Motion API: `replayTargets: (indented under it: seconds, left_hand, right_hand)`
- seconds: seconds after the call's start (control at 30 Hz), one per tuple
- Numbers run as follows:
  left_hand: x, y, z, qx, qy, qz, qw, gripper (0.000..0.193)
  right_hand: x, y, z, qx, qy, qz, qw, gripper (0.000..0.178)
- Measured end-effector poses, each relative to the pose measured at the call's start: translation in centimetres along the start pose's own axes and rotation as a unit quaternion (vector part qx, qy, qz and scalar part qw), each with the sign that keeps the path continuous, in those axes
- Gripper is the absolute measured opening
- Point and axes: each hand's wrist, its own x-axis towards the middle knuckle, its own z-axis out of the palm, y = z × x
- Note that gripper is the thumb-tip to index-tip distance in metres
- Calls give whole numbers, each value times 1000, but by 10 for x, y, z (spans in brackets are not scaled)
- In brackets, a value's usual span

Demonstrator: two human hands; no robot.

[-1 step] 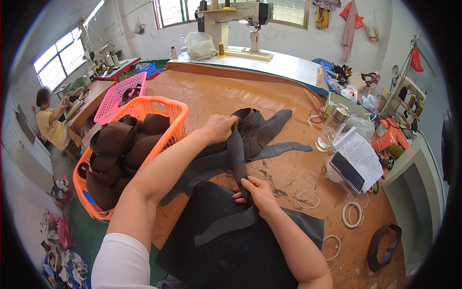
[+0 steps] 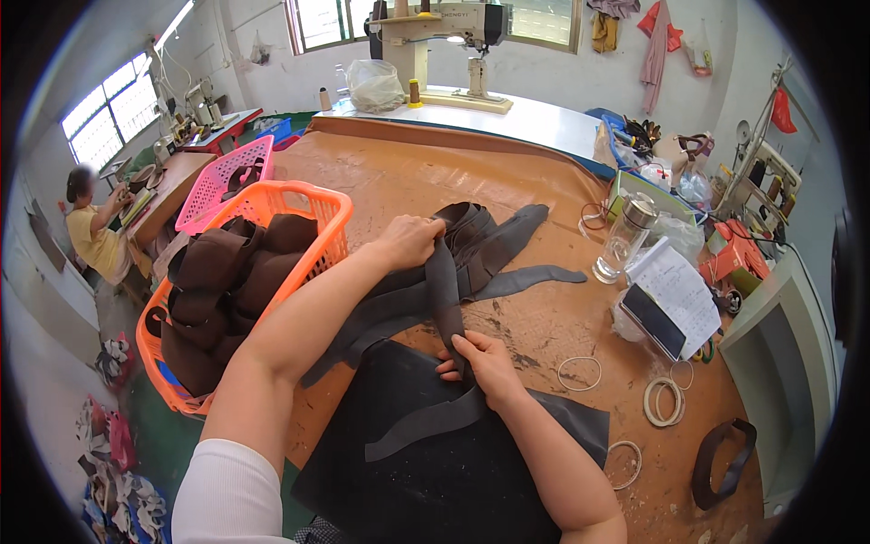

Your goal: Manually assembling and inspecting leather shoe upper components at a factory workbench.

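My left hand is shut on the top of a bundle of long dark grey fabric strips lying on the brown table. One strip runs straight down from that hand to my right hand, which pinches its lower part against a black sheet at the table's near edge. Another strip lies slanted across the black sheet under my right wrist. To the left, touching the table edge, stands an orange basket filled with brown pieces.
A pink basket sits behind the orange one. On the right are a glass jar, papers with a dark flat device, thin rings, a tape roll and a black strap loop. A sewing machine stands at the back. A person in yellow sits far left.
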Motion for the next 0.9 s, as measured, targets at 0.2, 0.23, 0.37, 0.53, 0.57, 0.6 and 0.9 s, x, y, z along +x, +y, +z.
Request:
replayTargets:
  seconds: [0.2,0.23,0.37,0.53,0.57,0.6,0.9]
  left_hand:
    - [2,0,-4,65,-47,79,994,10]
    - [2,0,-1,97,-49,100,989,10]
    - [3,0,8,144,-65,142,977,12]
    - [4,9,15,138,-92,125,978,11]
    - [3,5,22,138,-94,125,978,11]
    - [1,1,27,113,-8,162,980,9]
    - [8,-8,32,-36,39,114,992,5]
  right_hand:
    - [0,1,-2,-7,-7,-17,1000,27]
    - [0,0,-3,4,-11,-16,1000,27]
    - [-1,-4,1,37,-1,-8,999,26]
    - [4,-1,-10,72,-5,13,997,26]
    - [4,-1,-9,72,-2,19,997,25]
    - [5,-2,-8,73,-2,21,997,25]
    - [6,-3,-6,73,8,16,997,24]
